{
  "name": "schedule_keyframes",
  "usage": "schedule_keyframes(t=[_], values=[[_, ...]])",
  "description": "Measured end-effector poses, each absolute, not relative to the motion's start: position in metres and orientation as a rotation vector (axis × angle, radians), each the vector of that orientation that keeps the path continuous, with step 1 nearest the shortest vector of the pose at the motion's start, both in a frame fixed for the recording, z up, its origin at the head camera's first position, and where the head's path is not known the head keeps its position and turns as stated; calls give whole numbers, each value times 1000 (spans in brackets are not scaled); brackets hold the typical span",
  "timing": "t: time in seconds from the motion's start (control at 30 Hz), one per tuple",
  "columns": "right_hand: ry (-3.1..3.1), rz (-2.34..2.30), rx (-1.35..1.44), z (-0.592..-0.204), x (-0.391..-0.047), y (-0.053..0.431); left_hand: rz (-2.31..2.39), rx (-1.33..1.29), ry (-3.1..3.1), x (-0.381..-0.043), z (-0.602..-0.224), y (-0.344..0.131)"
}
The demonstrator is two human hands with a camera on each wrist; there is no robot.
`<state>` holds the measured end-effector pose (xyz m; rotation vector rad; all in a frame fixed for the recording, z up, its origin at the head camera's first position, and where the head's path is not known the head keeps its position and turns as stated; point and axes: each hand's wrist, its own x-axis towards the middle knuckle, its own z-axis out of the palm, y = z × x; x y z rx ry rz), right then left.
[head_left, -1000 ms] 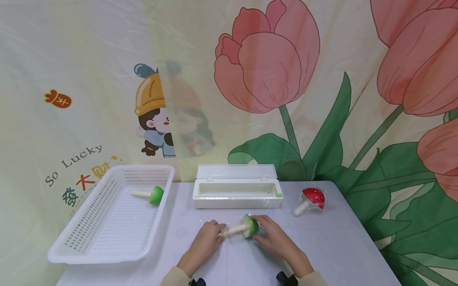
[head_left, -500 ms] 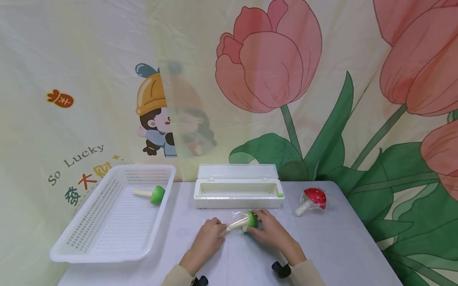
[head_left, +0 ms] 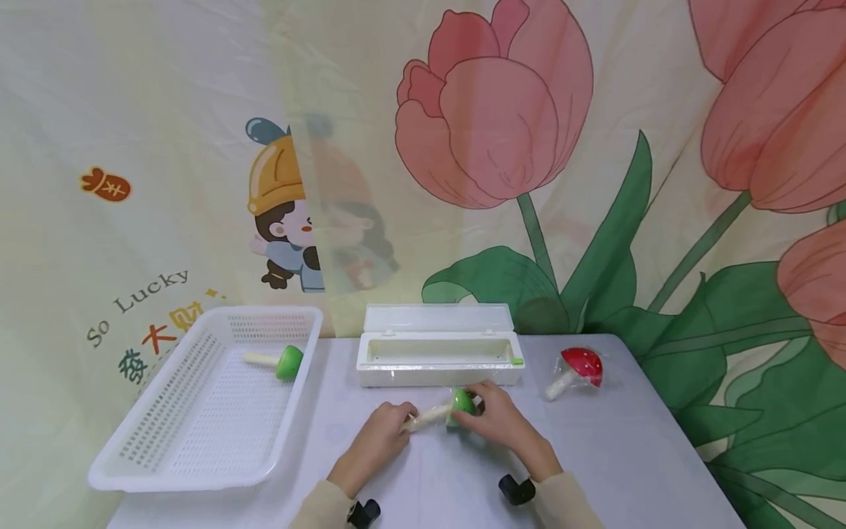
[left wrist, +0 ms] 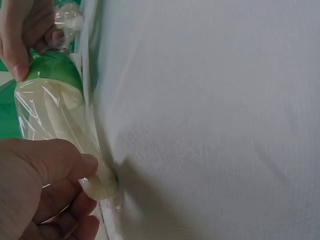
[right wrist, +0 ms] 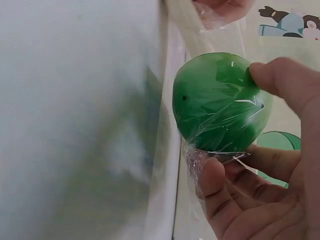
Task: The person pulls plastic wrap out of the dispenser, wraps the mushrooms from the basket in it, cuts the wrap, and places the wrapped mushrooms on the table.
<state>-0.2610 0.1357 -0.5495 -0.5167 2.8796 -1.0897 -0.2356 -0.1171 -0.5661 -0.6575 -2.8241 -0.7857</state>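
Observation:
A toy mushroom with a green cap (head_left: pixel 463 404) and a pale stem (left wrist: pixel 62 117), wrapped in clear plastic, lies between both hands. My left hand (head_left: pixel 378 435) pinches the stem's lower end, with the thumb across it in the left wrist view. The right hand (head_left: pixel 505 420) holds the cap from the far side, its thumb (right wrist: pixel 272 77) pressing the cap's edge. Its other fingers (right wrist: pixel 220 187) bend around the opposite side, over crumpled wrap. Behind the hands stands a long white box (head_left: pixel 439 376) with its lid raised.
To the left stands a white perforated basket (head_left: pixel 198 481) holding another green-capped mushroom (head_left: pixel 288 362). At the right lies a red-capped mushroom (head_left: pixel 581 367) in clear wrap. A white cloth covers the table (head_left: pixel 621 463), and a printed curtain (head_left: pixel 344 59) hangs behind it.
The right hand has shifted slightly away from the body with the mushroom's cap, its thumb now on the cap. The left hand stays on the stem end. Basket and box have not moved.

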Motion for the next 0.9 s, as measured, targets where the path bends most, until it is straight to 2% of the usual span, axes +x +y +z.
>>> schedule_keyframes(t=[0.3, 0.57, 0.9], values=[[2906, -1049, -553, -555, -270, 133, -751, -700, -2761, -243, -571, -114], [2900, -1046, -580, -559, -274, 133, -748, -632, -2766, -245, -573, -108], [2877, -1001, -571, -553, -272, 142, -526, -762, -2811, -251, -571, -106]])
